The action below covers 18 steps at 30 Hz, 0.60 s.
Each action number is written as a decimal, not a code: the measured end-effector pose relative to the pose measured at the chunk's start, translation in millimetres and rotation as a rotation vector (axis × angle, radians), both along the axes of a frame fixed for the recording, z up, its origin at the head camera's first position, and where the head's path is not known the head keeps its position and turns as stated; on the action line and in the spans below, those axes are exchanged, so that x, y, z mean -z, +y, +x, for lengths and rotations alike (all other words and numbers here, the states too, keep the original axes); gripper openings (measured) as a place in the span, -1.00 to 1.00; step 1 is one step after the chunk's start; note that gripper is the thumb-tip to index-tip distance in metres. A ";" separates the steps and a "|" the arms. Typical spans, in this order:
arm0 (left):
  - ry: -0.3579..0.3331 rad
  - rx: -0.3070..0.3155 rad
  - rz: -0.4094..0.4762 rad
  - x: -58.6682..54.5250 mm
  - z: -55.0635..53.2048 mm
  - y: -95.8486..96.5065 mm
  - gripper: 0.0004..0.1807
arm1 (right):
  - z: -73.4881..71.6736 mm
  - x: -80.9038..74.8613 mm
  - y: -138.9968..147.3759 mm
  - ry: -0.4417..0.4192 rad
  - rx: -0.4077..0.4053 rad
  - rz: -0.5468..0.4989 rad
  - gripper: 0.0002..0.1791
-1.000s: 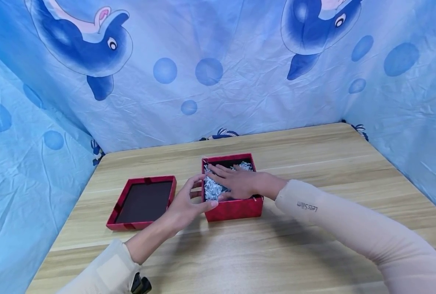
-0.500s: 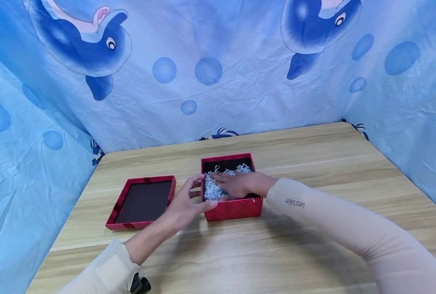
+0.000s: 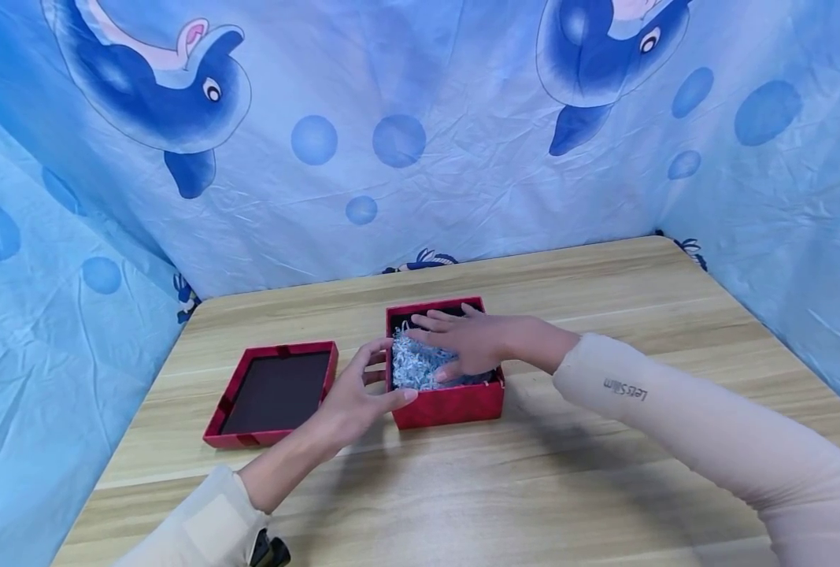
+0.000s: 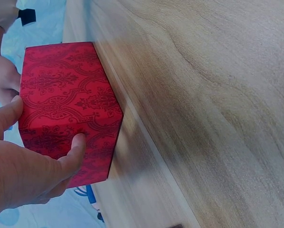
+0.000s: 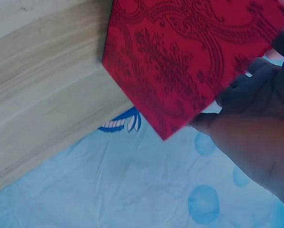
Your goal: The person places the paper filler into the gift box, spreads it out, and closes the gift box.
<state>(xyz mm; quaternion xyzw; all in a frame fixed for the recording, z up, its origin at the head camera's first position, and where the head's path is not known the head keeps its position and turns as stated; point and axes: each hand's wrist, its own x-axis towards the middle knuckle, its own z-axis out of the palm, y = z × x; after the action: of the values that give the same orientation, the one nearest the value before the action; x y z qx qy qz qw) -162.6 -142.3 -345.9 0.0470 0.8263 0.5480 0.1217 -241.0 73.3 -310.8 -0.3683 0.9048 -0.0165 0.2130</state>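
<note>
A red box [image 3: 451, 407] with a dark inside stands in the middle of the table, filled with pale blue shredded paper [image 3: 411, 367]. Its outer sides carry a dark floral pattern in both wrist views. My left hand [image 3: 352, 400] grips the box's near left corner, thumb on the front wall and fingers along the left side. In the left wrist view, that thumb [image 4: 75, 147] lies on the patterned face. My right hand [image 3: 471, 344], fingers spread and fairly straight, is over the box opening, palm down above the shreds, and hides the right part of the paper.
To the left of the box lies the red lid [image 3: 274, 394], inside facing up, close to my left forearm. Behind the wooden table [image 3: 604, 276] hangs a blue curtain [image 3: 320, 63] with cartoon dolphins, running along both sides too.
My right hand pressed down into the shredded paper, then lifted and shifted right a little, its fingers spreading above the box. My left hand, box and lid stay put.
</note>
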 end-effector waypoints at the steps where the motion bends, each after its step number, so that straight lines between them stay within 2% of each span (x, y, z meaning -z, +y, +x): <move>1: 0.000 -0.001 -0.003 0.0 0.1 0.1 -0.11 | 0.6 -2.2 3.0 0.006 -0.001 -0.005 -0.06; 5: 0.002 -0.004 -0.010 0.3 0.2 0.2 -0.11 | 3.5 -10.4 14.3 0.035 -0.014 -0.013 0.00; 9: 0.004 -0.008 -0.008 0.7 0.1 0.2 -0.11 | 5.8 -11.9 20.7 0.091 -0.051 0.002 0.04; 14: 0.009 -0.006 -0.007 1.5 0.1 0.3 -0.11 | 7.0 -3.1 19.6 0.214 -0.113 0.019 0.08; 18: 0.012 0.001 0.001 1.7 0.2 0.9 -0.12 | 6.7 7.2 13.2 0.213 -0.118 0.019 0.04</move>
<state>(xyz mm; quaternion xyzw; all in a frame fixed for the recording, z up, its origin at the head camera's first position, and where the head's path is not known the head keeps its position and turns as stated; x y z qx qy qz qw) -162.4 -141.5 -347.6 0.0509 0.8267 0.5480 0.1171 -234.3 86.4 -318.0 -0.4186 0.8992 0.0437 0.1196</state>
